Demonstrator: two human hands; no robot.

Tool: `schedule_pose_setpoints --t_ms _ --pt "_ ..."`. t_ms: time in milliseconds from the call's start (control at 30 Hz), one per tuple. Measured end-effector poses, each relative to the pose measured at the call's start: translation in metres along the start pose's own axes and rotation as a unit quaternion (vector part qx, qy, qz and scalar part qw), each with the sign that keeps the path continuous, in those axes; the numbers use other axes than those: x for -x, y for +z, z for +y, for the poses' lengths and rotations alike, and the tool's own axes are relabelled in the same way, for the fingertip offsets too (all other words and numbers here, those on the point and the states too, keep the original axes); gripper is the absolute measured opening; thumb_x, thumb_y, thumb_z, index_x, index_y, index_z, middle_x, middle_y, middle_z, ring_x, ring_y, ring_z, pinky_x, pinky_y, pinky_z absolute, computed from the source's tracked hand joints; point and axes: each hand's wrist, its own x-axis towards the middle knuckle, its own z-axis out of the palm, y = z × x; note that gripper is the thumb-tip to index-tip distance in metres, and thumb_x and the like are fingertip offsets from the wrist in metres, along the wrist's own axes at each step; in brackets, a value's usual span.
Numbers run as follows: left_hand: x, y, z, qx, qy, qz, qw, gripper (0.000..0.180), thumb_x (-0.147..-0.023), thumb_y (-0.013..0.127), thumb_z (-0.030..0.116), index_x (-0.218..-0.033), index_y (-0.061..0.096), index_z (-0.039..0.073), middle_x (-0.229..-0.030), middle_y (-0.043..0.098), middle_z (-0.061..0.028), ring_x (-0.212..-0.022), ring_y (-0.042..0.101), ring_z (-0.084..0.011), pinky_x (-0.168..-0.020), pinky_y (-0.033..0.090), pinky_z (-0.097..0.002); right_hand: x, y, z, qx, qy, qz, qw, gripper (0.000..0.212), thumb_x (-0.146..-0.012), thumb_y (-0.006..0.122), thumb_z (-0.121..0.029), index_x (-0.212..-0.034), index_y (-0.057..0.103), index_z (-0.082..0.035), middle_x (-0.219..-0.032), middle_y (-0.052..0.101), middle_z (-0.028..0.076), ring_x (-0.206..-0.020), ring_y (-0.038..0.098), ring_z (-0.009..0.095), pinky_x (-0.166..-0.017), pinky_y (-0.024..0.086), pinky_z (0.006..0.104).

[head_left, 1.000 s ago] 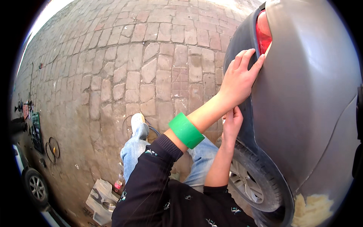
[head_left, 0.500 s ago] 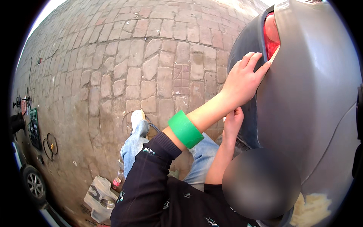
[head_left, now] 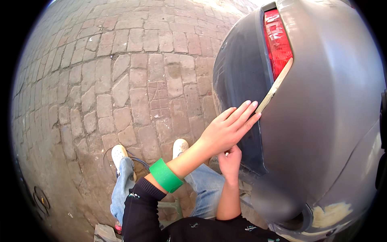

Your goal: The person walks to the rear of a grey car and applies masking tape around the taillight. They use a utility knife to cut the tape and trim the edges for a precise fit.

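The straight fingers of my left hand [head_left: 231, 127] lie flat at the lower end of a beige strip like masking tape [head_left: 275, 87]. This strip follows the edge between the grey car body panel [head_left: 318, 92] and the dark panel [head_left: 242, 64], below a red tail light [head_left: 277, 42]. Around my left forearm sits a wide green ring like a tape roll [head_left: 165, 175]. Just under the left hand, my right hand [head_left: 230, 163] is closed with its fingers pinched beside the dark panel's edge. Whatever those fingers hold is hidden.
Uneven brick paving [head_left: 121, 80] spreads to the left. A thin dark cable [head_left: 139, 160] lies by my shoe [head_left: 119, 154]. At far left is a dark loop [head_left: 40, 199]. A grey plate [head_left: 105, 233] lies at the bottom edge, and a pale patch [head_left: 331, 213] marks the car.
My left hand has slid down the panel edge from the tail light's lower corner, its fingers flattening. More of the beige strip and red light shows. The view has shifted toward the car.
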Motion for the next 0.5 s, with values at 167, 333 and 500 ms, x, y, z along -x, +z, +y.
schedule_pose_setpoints --t_ms 167,333,500 --pt "0.005 0.006 -0.016 0.061 0.014 -0.019 0.998 0.057 -0.074 0.053 0.010 -0.131 0.051 0.012 -0.141 0.042 -0.0114 -0.129 0.042 -0.0246 -0.097 0.043 -0.0342 -0.006 0.002 0.003 0.070 0.015 -0.027 0.997 0.022 -0.075 0.070 -0.011 -0.092 0.063 0.002 -0.073 0.065 0.009 -0.065 0.056 0.011 -0.058 0.044 0.0275" --pt "0.017 0.019 -0.021 0.156 0.006 -0.013 0.988 0.060 -0.073 0.055 0.008 -0.133 0.049 0.012 -0.141 0.042 -0.0110 -0.127 0.044 -0.0260 -0.093 0.044 -0.0351 -0.009 0.011 -0.003 0.093 -0.021 -0.010 0.995 0.026 -0.076 0.069 -0.010 -0.096 0.063 0.004 -0.077 0.067 0.011 -0.070 0.063 0.018 -0.061 0.048 0.0315" --pt "0.022 0.018 -0.021 0.178 0.002 0.024 0.984 0.050 -0.078 0.056 0.010 -0.127 0.052 0.009 -0.139 0.044 -0.0109 -0.123 0.048 -0.0252 -0.091 0.046 -0.0342 -0.007 0.021 -0.003 0.121 -0.043 0.000 0.992 0.039 -0.080 0.062 -0.005 -0.117 0.052 0.003 -0.110 0.060 0.017 -0.100 0.060 0.023 -0.082 0.048 0.0346"
